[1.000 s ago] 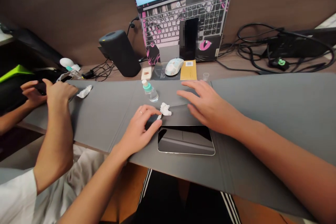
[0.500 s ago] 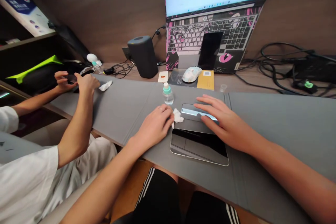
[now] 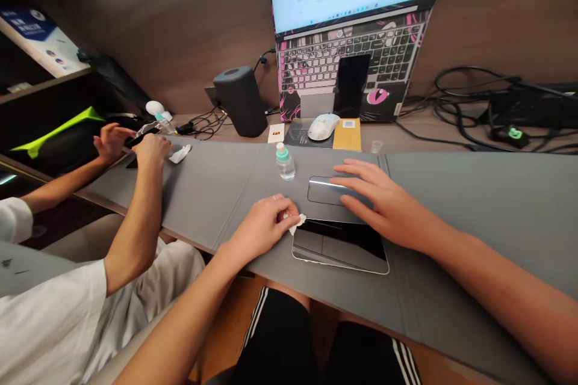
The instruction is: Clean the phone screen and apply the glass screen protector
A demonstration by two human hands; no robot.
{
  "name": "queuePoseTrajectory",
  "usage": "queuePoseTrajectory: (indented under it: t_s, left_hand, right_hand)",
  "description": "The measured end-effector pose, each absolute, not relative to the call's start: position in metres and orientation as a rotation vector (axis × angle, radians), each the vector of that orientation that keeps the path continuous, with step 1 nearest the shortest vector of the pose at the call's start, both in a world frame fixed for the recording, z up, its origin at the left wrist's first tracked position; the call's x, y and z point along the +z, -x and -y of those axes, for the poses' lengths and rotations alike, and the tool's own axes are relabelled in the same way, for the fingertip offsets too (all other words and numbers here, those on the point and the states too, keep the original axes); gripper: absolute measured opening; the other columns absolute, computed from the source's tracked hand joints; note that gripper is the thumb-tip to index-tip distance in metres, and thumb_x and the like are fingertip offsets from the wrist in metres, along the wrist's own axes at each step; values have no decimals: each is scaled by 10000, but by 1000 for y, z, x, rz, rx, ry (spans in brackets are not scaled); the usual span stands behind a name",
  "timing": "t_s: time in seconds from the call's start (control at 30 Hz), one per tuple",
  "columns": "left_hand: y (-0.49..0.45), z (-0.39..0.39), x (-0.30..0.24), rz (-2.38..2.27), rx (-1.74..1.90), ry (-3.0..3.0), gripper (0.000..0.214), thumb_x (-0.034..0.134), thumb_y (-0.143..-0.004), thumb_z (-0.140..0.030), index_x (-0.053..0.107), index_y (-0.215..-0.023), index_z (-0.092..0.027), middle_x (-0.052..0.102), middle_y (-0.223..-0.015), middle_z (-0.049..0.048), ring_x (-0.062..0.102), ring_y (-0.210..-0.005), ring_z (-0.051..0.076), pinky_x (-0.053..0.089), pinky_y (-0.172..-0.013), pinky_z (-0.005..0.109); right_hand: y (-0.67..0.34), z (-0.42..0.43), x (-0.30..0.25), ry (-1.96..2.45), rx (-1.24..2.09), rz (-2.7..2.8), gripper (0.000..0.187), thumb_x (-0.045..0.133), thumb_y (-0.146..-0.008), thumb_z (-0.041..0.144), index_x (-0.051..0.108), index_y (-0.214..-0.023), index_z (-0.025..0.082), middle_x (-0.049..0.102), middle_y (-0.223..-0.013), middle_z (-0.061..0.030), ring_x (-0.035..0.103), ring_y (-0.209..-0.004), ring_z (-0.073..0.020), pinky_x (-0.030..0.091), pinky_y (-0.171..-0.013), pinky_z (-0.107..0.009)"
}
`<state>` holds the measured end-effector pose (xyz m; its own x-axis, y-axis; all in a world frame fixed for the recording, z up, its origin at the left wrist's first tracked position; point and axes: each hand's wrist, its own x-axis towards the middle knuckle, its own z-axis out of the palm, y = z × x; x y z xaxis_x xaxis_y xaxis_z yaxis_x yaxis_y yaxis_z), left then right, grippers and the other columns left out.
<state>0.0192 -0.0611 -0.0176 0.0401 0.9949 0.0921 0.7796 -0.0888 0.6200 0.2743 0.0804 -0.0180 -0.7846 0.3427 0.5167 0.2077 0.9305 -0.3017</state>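
Note:
A tablet (image 3: 339, 245) with a dark glossy screen lies flat on the grey mat (image 3: 474, 204) in front of me. My left hand (image 3: 262, 230) is closed on a small white wad of tissue (image 3: 298, 222) at the tablet's upper left corner. My right hand (image 3: 383, 204) lies flat with fingers spread, pressing a thin clear rectangular sheet (image 3: 323, 190) on the mat just beyond the tablet. A small clear bottle with a teal cap (image 3: 284, 162) stands upright behind my left hand.
An open laptop (image 3: 352, 42) with a pink patterned keyboard stands at the back, a dark phone (image 3: 351, 84) leaning on it. Nearby are a mouse (image 3: 323, 126), a yellow card, a dark cylinder speaker (image 3: 239, 101) and cables (image 3: 474, 108). A neighbouring person's hands (image 3: 151, 149) work at the left.
My left hand has taken up the tissue wad and carried it down to the tablet's upper left corner. The camera view shifted; my right hand stays flat on the sheet.

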Motion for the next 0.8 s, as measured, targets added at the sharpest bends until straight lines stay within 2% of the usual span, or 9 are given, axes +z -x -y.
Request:
queuePoseTrajectory:
  t_s: [0.13, 0.3, 0.4, 0.57, 0.8]
  left_hand:
    - [-23, 60, -18, -1834, 689, -1896, 222, 656, -1037, -266, 687, -824, -211, 650, -806, -13, 608, -730, 164, 469, -716, 299]
    - [-33, 50, -28, -1957, 706, -1900, 149, 636, -1045, -301, 705, -931, -235, 629, -977, 28, 608, -888, 215, 486, -823, 357]
    - [-31, 52, -32, -1975, 744, -1924, 160, 629, -1046, -301, 676, -912, -229, 657, -1044, 45, 606, -968, 235, 489, -871, 379]
    - [-15, 59, -30, -1972, 842, -1909, 224, 560, -1080, -303, 617, -882, -215, 640, -794, -8, 564, -712, 166, 468, -725, 313]
    - [-18, 57, -22, -1803, 811, -1956, 185, 686, -1014, -311, 714, -860, -212, 672, -761, -20, 599, -664, 137, 470, -645, 256]
  right_hand:
    - [-273, -77, -18, 380, 313, 2504, 313, 528, -1085, 268, 723, -1323, 211, 698, -1459, -171, 561, -1489, -366, 549, -1147, -673]
    - [-273, -74, -19, 371, 324, 2497, 321, 537, -1077, 257, 720, -1340, 237, 685, -1477, -164, 536, -1511, -361, 540, -1157, -674]
    - [-273, -74, -19, 370, 315, 2488, 316, 531, -1082, 259, 723, -1329, 222, 689, -1465, -168, 551, -1497, -364, 553, -1149, -657]
    - [-273, -75, -21, 346, 315, 2484, 318, 540, -1074, 254, 727, -1329, 218, 683, -1481, -162, 545, -1500, -365, 543, -1167, -643]
    - [-273, -75, -21, 345, 292, 2488, 304, 523, -1083, 242, 723, -1303, 183, 690, -1452, -189, 554, -1483, -383, 574, -1121, -651]
